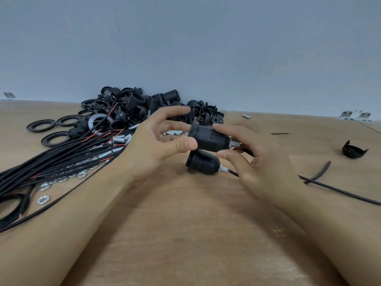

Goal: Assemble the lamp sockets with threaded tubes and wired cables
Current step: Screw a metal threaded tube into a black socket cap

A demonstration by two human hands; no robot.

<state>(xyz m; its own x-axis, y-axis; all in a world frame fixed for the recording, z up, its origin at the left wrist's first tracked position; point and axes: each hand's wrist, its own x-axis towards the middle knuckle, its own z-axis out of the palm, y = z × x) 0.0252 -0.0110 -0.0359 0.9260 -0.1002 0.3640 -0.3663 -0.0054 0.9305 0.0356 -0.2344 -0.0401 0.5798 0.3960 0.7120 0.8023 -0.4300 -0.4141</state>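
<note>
The left hand (156, 141) and the right hand (257, 159) together held a black lamp socket (209, 138) above the table (185, 234). The left grip pinched the socket's wide ribbed end, thumb under it and a fingertip at its rim, with the forefinger stretched free over the top. The right grip pinched the narrower rounded end, a finger on top and the thumb beneath, its other fingers curled behind. A short silver threaded tube (235, 144) stuck out of that end, toward the right palm.

Just below the held socket a second assembled socket (201, 163) lay on its side on the table, its own tube pointing right and a black cable (340, 190) running away from it to the right. Near that cable lay a short dark strip (318, 172). Further right of the held socket sat a lone black cap (354, 151).

Behind the held socket, against the grey wall (185, 48), rose a heap of black socket parts (144, 106). Left of it lay flat black rings (41, 125), a bundle of black cables with red leads (61, 157), loose silver tubes (117, 139) and scattered hex nuts (43, 199).
</note>
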